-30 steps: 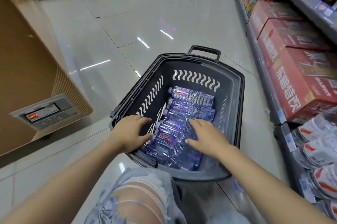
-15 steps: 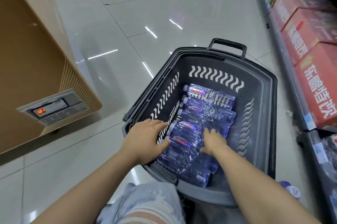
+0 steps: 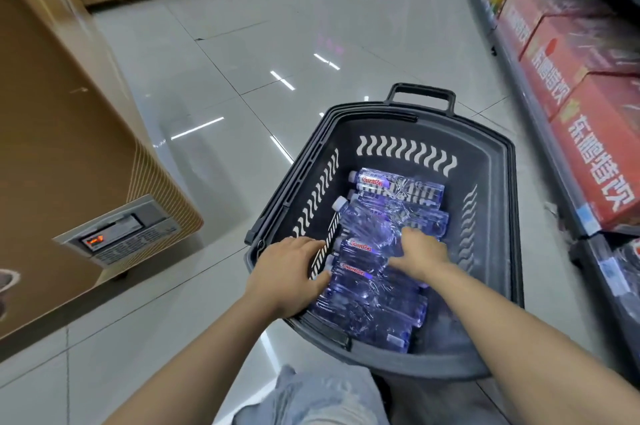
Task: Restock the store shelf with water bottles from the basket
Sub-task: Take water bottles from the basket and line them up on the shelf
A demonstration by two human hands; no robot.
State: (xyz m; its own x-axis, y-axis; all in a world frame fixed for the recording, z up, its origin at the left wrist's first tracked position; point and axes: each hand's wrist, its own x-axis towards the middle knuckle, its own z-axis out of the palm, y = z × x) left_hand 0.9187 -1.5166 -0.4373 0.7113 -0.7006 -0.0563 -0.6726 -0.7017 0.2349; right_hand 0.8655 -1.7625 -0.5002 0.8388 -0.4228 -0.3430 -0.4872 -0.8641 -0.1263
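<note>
Reaching into the basket (image 3: 498,161), our left hand (image 3: 287,272) spreads over one bottle's neck while our right hand (image 3: 420,253) presses the wrapped water bottles (image 3: 374,293), seeking grip.

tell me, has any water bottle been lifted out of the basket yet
No, the water bottles all lie inside the basket, with both hands reaching in among them.

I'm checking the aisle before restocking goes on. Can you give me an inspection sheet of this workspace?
Surface: glossy tiled floor, lamp reflections.
Job's things: dark basket on floor; shrink-wrapped water bottles lying inside; shelf at right.
Clutter: nothing seen.
Hands: left hand at basket's near-left rim against the pack; right hand on the wrap, grip unclear.
Cables: nothing seen.
Surroundings: red cartons on shelf; brown freezer cabinet at left.
</note>
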